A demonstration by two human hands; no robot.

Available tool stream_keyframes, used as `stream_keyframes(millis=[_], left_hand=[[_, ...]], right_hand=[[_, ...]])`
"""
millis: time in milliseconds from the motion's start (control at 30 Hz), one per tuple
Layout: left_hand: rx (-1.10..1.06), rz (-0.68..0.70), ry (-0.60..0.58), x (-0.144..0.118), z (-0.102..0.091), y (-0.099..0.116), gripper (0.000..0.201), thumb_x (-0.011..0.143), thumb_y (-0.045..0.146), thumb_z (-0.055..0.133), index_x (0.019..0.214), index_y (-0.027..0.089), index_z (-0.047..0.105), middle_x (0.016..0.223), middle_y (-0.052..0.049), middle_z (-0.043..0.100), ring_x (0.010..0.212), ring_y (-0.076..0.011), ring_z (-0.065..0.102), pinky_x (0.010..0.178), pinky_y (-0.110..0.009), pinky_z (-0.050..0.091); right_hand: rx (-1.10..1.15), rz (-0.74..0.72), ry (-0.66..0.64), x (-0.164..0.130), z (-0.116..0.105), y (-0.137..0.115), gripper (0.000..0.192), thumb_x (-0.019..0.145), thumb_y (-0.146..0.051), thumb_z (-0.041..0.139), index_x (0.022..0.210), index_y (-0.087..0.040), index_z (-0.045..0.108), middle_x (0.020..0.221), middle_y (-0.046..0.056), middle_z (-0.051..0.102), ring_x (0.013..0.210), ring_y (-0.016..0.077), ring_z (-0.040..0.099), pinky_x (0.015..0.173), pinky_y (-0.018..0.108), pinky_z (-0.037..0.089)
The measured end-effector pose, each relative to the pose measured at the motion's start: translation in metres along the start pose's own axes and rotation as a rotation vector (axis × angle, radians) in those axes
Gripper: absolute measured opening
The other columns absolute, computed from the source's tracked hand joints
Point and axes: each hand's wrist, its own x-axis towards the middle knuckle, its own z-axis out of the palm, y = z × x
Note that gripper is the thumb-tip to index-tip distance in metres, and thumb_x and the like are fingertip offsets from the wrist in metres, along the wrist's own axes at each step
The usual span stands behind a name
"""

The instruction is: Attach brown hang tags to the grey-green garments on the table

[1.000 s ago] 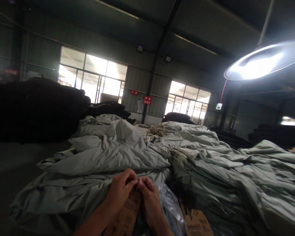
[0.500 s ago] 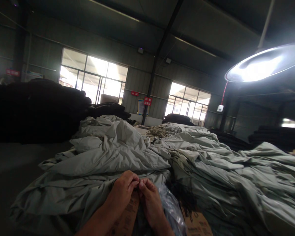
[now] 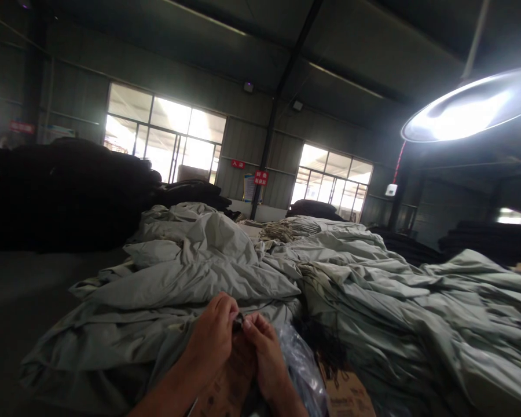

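Left hand [image 3: 212,339] and right hand [image 3: 264,353] meet fingertip to fingertip, both pinched narrow on a small dark item [image 3: 238,322]; too small and dim to identify. Just below the item: a cardboard box [image 3: 226,385], mostly hidden by both hands and cut off at the bottom edge. Right of the box: clear plastic bag [image 3: 301,365], contents unreadable. Behind the box: heap of pale green fabric [image 3: 208,266].

Fabric heap [image 3: 208,272] behind cardboard box [image 3: 228,385]; plastic bag [image 3: 301,370] right.
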Motion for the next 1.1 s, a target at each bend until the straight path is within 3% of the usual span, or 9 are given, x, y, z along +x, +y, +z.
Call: stream_keyframes(millis=[100, 267, 433, 567, 667, 767, 900, 1100], left_hand=[[-0.032, -0.009, -0.056, 0.004, -0.008, -0.002, 0.017, 0.080, 0.016, 0.033, 0.072, 0.020, 0.047, 0.076, -0.003, 0.055, 0.071, -0.0165, 0.052, 0.067, -0.028, 0.042], [0.054, 0.101, -0.201, 0.003, -0.015, 0.002, 0.018, 0.082, 0.021, 0.035, 0.077, 0.021, 0.053, 0.076, -0.002, 0.060, 0.075, -0.0178, 0.054, 0.071, -0.029, 0.037], [0.150, 0.122, -0.243, 0.004, -0.015, 0.003, 0.023, 0.079, 0.025, 0.039, 0.061, 0.020, 0.052, 0.063, 0.000, 0.058, 0.066, -0.0169, 0.052, 0.070, -0.029, 0.033], [-0.053, -0.070, -0.236, 0.010, -0.019, 0.000, 0.023, 0.068, 0.023, 0.037, 0.046, 0.020, 0.032, 0.046, 0.005, 0.036, 0.049, -0.0115, 0.040, 0.057, -0.025, 0.029], [-0.219, -0.165, -0.224, 0.011, -0.021, 0.000, 0.021, 0.065, 0.026, 0.035, 0.046, 0.021, 0.027, 0.046, 0.006, 0.029, 0.047, -0.0103, 0.033, 0.049, -0.023, 0.023], [-0.236, -0.132, -0.181, 0.012, -0.026, 0.005, 0.023, 0.065, 0.030, 0.037, 0.046, 0.021, 0.028, 0.046, 0.006, 0.029, 0.048, -0.0099, 0.033, 0.050, -0.023, 0.024], [-0.240, -0.092, -0.134, 0.013, -0.040, 0.015, 0.027, 0.066, 0.036, 0.039, 0.046, 0.021, 0.030, 0.047, 0.006, 0.031, 0.050, -0.0104, 0.034, 0.054, -0.023, 0.028], [-0.293, -0.134, -0.109, 0.015, -0.052, 0.017, 0.029, 0.066, 0.040, 0.040, 0.047, 0.021, 0.029, 0.048, 0.006, 0.030, 0.050, -0.0106, 0.033, 0.051, -0.023, 0.026]], right_hand=[[-0.009, -0.014, 0.019, 0.001, -0.001, 0.001, 0.028, 0.056, -0.032, 0.080, 0.068, -0.017, 0.059, 0.056, -0.006, 0.054, 0.049, 0.0074, 0.046, 0.049, 0.019, 0.033], [0.013, -0.032, -0.045, 0.004, -0.003, 0.008, 0.024, 0.061, -0.033, 0.077, 0.066, -0.017, 0.059, 0.061, -0.004, 0.059, 0.055, 0.0088, 0.051, 0.056, 0.020, 0.039], [0.022, -0.032, -0.052, 0.003, -0.003, 0.007, 0.025, 0.058, -0.032, 0.079, 0.066, -0.018, 0.060, 0.064, -0.003, 0.060, 0.060, 0.0101, 0.053, 0.060, 0.022, 0.040], [0.044, 0.001, -0.073, 0.000, -0.003, 0.003, 0.026, 0.055, -0.028, 0.080, 0.066, -0.018, 0.060, 0.062, -0.004, 0.059, 0.058, 0.0094, 0.052, 0.058, 0.021, 0.039], [0.051, 0.003, -0.073, -0.002, -0.003, 0.001, 0.026, 0.054, -0.026, 0.081, 0.065, -0.018, 0.059, 0.058, -0.005, 0.056, 0.053, 0.0088, 0.050, 0.055, 0.020, 0.037], [0.031, -0.024, -0.071, -0.001, -0.004, -0.001, 0.026, 0.055, -0.029, 0.080, 0.066, -0.019, 0.059, 0.058, -0.005, 0.056, 0.053, 0.0096, 0.050, 0.055, 0.021, 0.037], [-0.147, -0.166, -0.082, 0.002, -0.005, -0.002, 0.019, 0.060, -0.025, 0.074, 0.070, -0.019, 0.059, 0.067, -0.003, 0.059, 0.063, 0.0115, 0.052, 0.061, 0.022, 0.040], [-0.431, -0.179, -0.071, -0.004, 0.002, 0.001, 0.020, 0.072, -0.034, 0.065, 0.080, -0.022, 0.052, 0.057, -0.006, 0.055, 0.047, 0.0097, 0.045, 0.045, 0.021, 0.032]])
